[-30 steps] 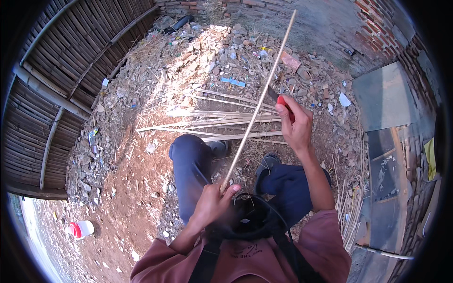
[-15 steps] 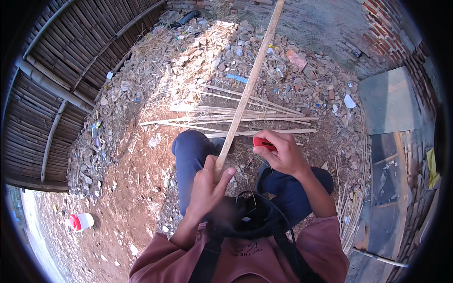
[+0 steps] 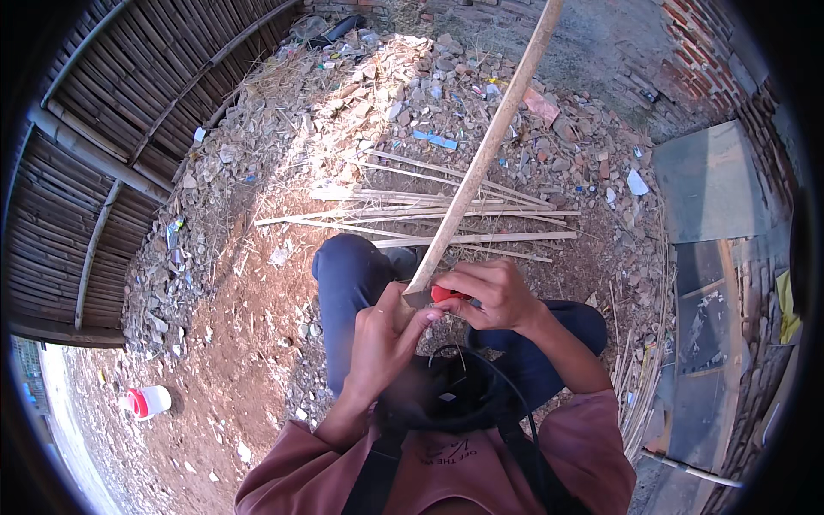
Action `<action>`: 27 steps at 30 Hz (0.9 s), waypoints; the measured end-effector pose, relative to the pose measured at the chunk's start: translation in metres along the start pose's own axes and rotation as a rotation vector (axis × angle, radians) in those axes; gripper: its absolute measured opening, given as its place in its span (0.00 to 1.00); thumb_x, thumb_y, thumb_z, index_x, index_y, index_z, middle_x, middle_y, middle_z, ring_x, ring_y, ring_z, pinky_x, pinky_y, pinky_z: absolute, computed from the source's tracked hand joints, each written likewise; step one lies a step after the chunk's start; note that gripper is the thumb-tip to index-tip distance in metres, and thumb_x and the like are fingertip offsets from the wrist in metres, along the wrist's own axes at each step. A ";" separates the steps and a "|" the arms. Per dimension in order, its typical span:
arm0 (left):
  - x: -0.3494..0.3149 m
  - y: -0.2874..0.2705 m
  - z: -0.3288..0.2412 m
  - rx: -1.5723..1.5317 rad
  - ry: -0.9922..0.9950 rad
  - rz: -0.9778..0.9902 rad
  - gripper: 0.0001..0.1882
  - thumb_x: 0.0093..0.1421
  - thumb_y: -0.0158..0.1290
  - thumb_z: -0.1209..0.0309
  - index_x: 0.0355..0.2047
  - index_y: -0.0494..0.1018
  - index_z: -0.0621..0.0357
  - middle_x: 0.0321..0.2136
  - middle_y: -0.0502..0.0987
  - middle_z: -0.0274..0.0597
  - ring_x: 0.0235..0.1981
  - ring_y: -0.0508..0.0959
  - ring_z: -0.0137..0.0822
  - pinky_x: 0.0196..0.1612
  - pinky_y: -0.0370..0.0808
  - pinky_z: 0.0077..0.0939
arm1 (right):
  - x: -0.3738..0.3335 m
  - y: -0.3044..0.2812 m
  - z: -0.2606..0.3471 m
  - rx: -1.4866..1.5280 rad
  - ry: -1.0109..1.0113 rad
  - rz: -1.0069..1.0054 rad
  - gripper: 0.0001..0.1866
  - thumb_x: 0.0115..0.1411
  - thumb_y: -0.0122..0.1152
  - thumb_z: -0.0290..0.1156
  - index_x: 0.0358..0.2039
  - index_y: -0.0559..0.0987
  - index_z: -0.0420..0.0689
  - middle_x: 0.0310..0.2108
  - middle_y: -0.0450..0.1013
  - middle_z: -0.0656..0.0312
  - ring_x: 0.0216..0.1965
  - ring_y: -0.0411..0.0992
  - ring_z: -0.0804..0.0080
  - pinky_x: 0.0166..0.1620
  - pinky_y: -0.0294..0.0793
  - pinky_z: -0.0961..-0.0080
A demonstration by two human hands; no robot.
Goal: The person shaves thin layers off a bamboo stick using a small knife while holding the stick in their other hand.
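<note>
A long pale bamboo strip (image 3: 489, 142) slants up and away to the right from my left hand (image 3: 378, 337), which is closed round its near end. My right hand (image 3: 491, 298) grips a knife with a red handle (image 3: 447, 293). Its short grey blade (image 3: 417, 299) lies against the strip's near end, just beside my left thumb. Both hands are close together above my lap. My fingers cover part of the knife handle and the strip's lower tip.
Several split bamboo strips (image 3: 429, 206) lie crossed on the ground past my knees. Rubble (image 3: 412, 94) spreads behind them to a brick wall (image 3: 592, 43). A red and white jug (image 3: 150, 402) stands at the left, near a bamboo screen (image 3: 77, 215). Thin sticks (image 3: 639, 378) lie at the right.
My right hand has moved left and a little nearer, bringing the knife against the strip's near end. The strip's far end has swung to the right.
</note>
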State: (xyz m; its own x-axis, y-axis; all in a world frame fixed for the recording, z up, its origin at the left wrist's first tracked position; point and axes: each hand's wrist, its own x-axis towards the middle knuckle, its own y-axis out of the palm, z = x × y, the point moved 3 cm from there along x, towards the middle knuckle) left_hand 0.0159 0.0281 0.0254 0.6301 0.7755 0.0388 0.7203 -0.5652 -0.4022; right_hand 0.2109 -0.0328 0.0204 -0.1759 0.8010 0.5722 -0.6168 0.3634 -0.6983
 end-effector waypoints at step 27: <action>0.010 0.013 0.013 0.096 -0.029 -0.134 0.22 0.64 0.69 0.57 0.34 0.75 0.66 0.14 0.75 0.47 0.15 0.78 0.45 0.22 0.73 0.37 | -0.002 0.012 0.004 -0.083 0.183 -0.100 0.16 0.61 0.73 0.41 0.48 0.86 0.51 0.25 0.78 0.64 0.22 0.78 0.65 0.23 0.75 0.67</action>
State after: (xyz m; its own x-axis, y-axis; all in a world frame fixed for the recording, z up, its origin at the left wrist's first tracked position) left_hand 0.0281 0.0325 0.0088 0.5205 0.8508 0.0726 0.7657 -0.4274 -0.4806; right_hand 0.2006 -0.0320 0.0131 0.0301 0.8294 0.5578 -0.5576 0.4771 -0.6793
